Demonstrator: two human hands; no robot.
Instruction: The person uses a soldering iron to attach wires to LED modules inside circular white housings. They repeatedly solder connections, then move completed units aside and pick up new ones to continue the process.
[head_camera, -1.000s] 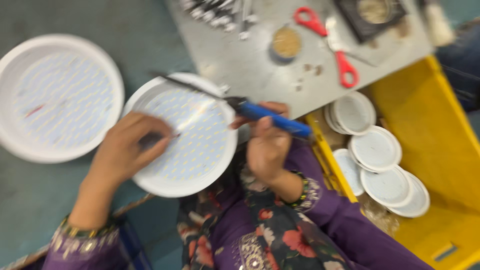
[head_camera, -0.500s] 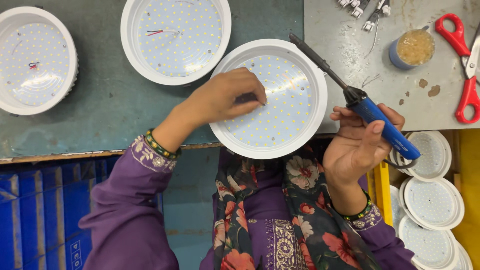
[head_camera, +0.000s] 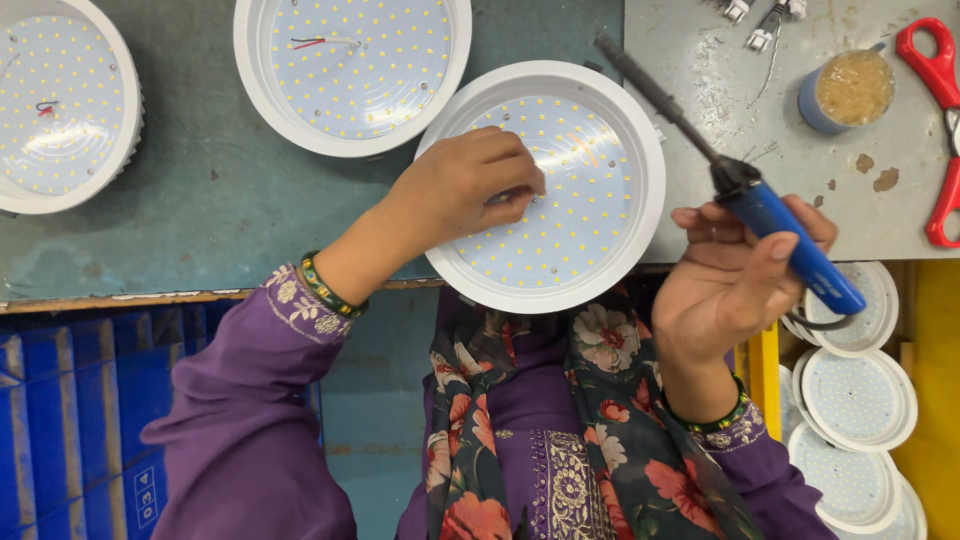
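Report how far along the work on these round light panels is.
Looks done: two panels at upper left lie aside, wires attached. In hand: left hand presses the middle panel; right hand holds the soldering iron lifted off it. Left: small panels stacked in the yellow bin.

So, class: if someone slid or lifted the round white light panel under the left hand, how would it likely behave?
The round light panel looks like a stiff, shallow dish, so it should probably keep its shape. Lying flat, part over the bench edge, it may tip if pushed nearer. The left hand rests fingertips on its dotted face, which seems delicate.
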